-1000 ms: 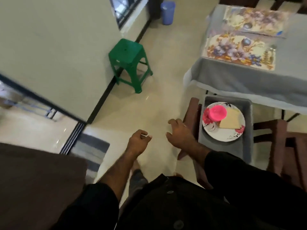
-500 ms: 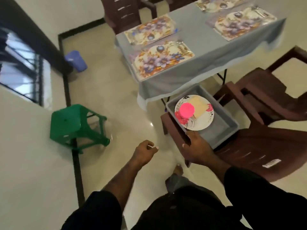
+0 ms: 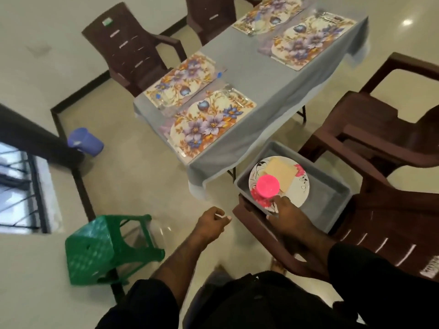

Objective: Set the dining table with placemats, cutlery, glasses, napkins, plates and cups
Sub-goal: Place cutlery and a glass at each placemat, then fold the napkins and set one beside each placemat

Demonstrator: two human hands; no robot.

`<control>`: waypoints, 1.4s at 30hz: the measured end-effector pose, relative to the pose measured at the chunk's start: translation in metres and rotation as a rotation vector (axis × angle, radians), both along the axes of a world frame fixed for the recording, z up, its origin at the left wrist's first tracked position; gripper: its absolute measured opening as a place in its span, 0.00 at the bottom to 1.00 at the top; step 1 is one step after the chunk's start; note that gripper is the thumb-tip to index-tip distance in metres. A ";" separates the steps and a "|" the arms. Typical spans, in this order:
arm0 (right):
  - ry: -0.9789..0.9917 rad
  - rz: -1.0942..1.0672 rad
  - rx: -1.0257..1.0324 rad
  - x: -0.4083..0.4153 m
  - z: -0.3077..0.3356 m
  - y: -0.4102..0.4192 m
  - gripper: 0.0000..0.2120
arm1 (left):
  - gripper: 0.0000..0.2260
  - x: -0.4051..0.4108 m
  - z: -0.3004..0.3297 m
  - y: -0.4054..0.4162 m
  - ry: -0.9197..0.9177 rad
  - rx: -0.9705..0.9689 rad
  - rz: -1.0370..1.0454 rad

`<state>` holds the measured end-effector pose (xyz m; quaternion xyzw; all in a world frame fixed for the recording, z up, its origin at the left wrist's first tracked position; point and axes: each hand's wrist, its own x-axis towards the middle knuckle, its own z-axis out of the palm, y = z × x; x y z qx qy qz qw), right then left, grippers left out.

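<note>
A grey tub (image 3: 332, 186) sits on the seat of a brown plastic chair (image 3: 380, 229) at the table's near end. In it lies a white flowered plate (image 3: 301, 186) carrying an upturned pink cup (image 3: 268, 186) and a folded beige napkin (image 3: 280, 172). My right hand (image 3: 287, 217) reaches into the tub, fingertips on the plate's near edge just below the cup. My left hand (image 3: 211, 224) hangs loosely curled over the floor, holding nothing. Several floral placemats (image 3: 209, 122) with cutlery and glasses lie on the grey-clothed table (image 3: 261, 77).
A green plastic stool (image 3: 95, 248) stands on the floor at my left. A blue bucket (image 3: 85, 141) sits by the wall beyond it. More brown chairs (image 3: 133, 46) ring the table, one (image 3: 384, 129) at the right.
I have turned and stepped towards the chair. My right hand moved from the tub's rim onto the plate by the pink cup. My left hand stayed loosely curled.
</note>
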<state>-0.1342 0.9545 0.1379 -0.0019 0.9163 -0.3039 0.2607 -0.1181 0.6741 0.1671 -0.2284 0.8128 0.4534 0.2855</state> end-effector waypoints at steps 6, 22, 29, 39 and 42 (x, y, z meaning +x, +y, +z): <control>-0.056 -0.294 0.030 -0.045 -0.021 0.020 0.30 | 0.12 -0.107 -0.018 0.009 -0.054 0.011 -0.283; -0.329 -0.974 -0.160 -0.119 -0.144 0.009 0.17 | 0.08 -0.317 -0.198 0.100 -0.134 -0.062 -0.640; -0.317 -1.030 -0.265 -0.172 -0.225 0.030 0.19 | 0.06 -0.326 -0.277 0.117 -0.248 -0.177 -0.615; -0.414 -1.356 -0.350 -0.201 -0.305 0.039 0.19 | 0.12 -0.346 -0.317 0.185 -0.260 -0.099 -0.303; -0.421 -1.411 -0.461 -0.200 -0.321 0.040 0.17 | 0.12 -0.348 -0.323 0.196 -0.297 -0.066 -0.233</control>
